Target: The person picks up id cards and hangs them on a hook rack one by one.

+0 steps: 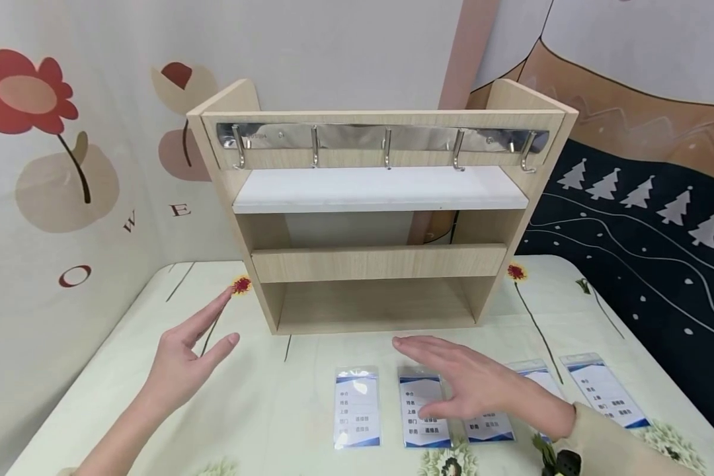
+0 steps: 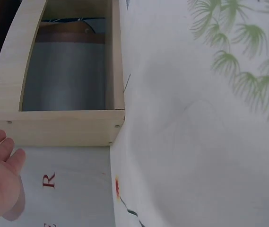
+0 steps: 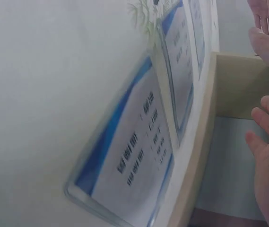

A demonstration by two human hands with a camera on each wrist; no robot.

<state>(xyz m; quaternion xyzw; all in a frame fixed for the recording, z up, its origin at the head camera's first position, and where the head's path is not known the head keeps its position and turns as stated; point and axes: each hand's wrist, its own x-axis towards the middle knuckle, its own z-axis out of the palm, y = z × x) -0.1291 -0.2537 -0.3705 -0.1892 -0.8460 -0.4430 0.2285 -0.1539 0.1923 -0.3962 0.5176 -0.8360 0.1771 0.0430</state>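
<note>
1. The table [image 1: 262, 423] is being occupied by a rack [image 1: 381, 263] behind the cards [image 1: 357, 410].
2. Three cards are being partly hidden by the right hand [image 1: 467, 380] and forearm [image 1: 541, 406].
3. The left hand [image 1: 181, 367] is being held beside the rack; both hands' fingers are being held nearly straight, gripping nothing.
4. Five cards and five hooks [image 1: 387, 149] are being shown.

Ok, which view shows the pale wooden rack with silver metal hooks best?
The head view: the whole front of the pale wooden rack shows unobstructed, hooks included. The left wrist view shows only one end of it; the right wrist view, just a portion. Neither shows the hooks.
</note>
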